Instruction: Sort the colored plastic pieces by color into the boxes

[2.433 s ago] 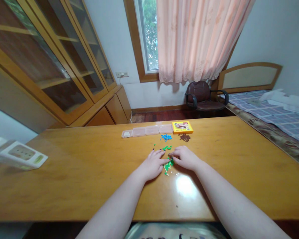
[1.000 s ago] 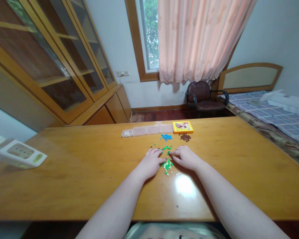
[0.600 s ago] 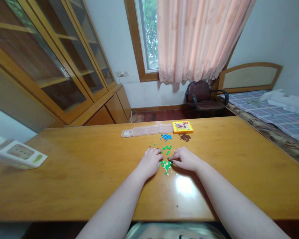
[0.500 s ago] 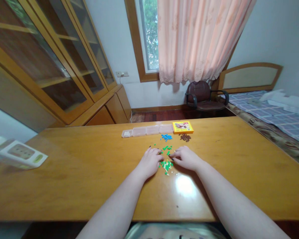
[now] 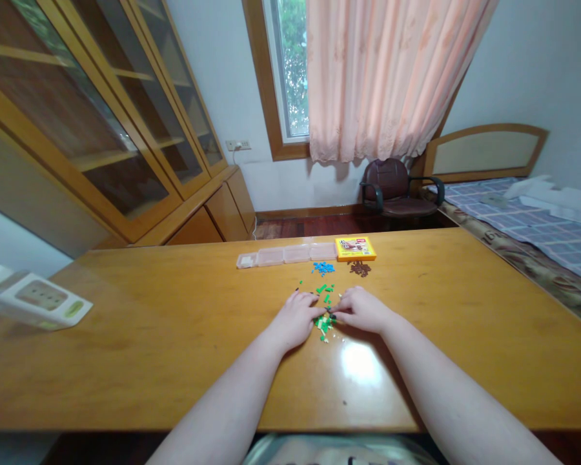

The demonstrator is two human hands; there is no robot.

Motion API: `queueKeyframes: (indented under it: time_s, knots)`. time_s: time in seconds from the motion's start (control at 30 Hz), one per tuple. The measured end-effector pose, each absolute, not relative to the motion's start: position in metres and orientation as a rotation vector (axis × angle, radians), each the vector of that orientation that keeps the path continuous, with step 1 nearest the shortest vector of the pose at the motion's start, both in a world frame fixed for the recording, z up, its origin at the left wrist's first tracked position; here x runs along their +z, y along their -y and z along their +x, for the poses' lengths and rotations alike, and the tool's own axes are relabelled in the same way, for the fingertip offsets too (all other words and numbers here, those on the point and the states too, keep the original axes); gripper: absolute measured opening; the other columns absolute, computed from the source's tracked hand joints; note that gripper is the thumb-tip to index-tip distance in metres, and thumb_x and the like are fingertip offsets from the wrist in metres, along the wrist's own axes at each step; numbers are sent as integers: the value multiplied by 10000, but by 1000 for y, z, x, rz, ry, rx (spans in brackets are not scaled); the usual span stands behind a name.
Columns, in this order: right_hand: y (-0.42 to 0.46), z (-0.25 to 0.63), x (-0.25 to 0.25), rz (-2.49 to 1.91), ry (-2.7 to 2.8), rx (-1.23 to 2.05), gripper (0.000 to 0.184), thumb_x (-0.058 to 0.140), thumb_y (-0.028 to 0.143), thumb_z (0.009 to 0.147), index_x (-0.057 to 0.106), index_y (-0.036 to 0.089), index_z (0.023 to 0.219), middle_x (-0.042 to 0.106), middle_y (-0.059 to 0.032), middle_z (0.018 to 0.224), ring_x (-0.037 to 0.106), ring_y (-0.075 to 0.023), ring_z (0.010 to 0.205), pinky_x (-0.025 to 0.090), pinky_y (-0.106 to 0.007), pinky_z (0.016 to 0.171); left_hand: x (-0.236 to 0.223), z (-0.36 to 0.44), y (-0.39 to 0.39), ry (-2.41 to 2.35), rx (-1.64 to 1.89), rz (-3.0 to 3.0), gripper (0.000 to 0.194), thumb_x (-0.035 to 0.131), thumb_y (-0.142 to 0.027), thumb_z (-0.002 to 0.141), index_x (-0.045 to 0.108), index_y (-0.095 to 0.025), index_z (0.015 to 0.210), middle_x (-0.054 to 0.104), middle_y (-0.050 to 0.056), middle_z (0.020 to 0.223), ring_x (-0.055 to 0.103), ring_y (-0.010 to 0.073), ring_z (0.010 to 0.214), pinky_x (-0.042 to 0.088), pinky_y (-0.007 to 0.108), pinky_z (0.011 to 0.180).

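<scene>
A small pile of mixed green and cream toy bricks (image 5: 323, 326) lies on the wooden table between my hands. My left hand (image 5: 296, 318) rests at its left side, fingers stretched and apart, index tip touching the pile's upper edge. From the right, my right hand (image 5: 361, 309) reaches to the same edge with index finger and thumb extended. The two index fingertips almost meet there. I see nothing clearly held in either hand. Just beyond the fingertips lie loose green bricks (image 5: 326, 289). Some bricks under the fingers are hidden.
Farther back are a blue brick pile (image 5: 323, 267), a brown brick pile (image 5: 359, 268), a clear compartment tray (image 5: 271, 256) and a yellow box (image 5: 356, 248). A white container (image 5: 43, 300) stands at the table's left. Beyond the table is a chair (image 5: 392, 187).
Both index fingertips have come closer together over the top of the green and cream pile. My right fingers have moved slightly toward me. The other piles stay put.
</scene>
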State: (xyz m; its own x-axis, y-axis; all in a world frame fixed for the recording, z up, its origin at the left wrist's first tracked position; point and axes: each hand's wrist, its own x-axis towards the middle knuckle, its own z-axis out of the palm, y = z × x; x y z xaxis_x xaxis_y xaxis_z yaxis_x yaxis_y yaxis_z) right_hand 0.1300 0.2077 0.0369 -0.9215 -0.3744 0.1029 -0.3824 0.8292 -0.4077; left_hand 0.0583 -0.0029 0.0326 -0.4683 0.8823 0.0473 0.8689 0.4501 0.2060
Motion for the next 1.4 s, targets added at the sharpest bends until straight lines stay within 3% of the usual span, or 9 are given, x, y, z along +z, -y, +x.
queueKeyframes:
  time_s: [0.1,0.27,0.43,0.77,1.0,1.17,1.3,1.4]
  knots:
    - [-210,130,37,501,2959,636,284,467,328,879,723,215,930,697,-49,760,573,-150,666,353,-253,666,33,58,3,-2617,331,1589,383,484,-130,835,624,-311,1142,538,45,1248,432,227,1178,268,452,1064]
    - [-209,129,35,614,2919,670,416,409,316,917,660,159,624,614,-30,597,485,-112,571,319,-236,618,37,56,5,-2628,378,1597,342,517,-133,820,655,-300,1085,566,41,1204,449,213,1156,279,429,1062]
    - [-206,128,29,739,2945,669,429,439,314,903,597,149,539,544,-5,512,416,-97,518,290,-237,589,38,53,6,-2655,383,1581,297,545,-156,813,672,-288,1047,576,43,1202,465,222,1135,321,431,1030]
    - [-211,127,33,442,2951,592,478,333,368,949,659,153,674,645,-62,662,487,-133,601,288,-263,622,39,57,4,-2552,383,1730,294,545,-138,815,701,-320,985,596,9,1181,478,200,1113,327,397,1017]
    - [-211,131,36,732,2992,784,503,412,440,898,604,151,533,512,-1,481,330,-96,477,251,-248,535,38,52,8,-2583,290,1621,303,527,-169,826,687,-334,1024,576,25,1225,447,223,1178,268,465,1058]
    - [-208,134,41,611,3090,711,416,482,397,861,641,159,559,530,8,476,301,-84,446,219,-248,499,40,49,10,-2643,246,1517,370,507,-137,815,652,-317,1103,562,41,1252,435,226,1202,268,473,1064]
    - [-213,133,40,480,3124,604,442,447,432,878,695,171,622,616,-28,536,393,-98,456,243,-252,509,45,47,10,-2656,257,1513,331,521,-123,803,693,-312,1015,584,30,1227,448,219,1191,261,470,1067]
    - [-215,132,40,420,3095,604,375,432,411,887,740,201,852,700,-57,698,531,-134,554,312,-246,561,51,47,13,-2619,255,1541,313,536,-122,788,712,-327,945,590,12,1224,438,219,1203,230,478,1077]
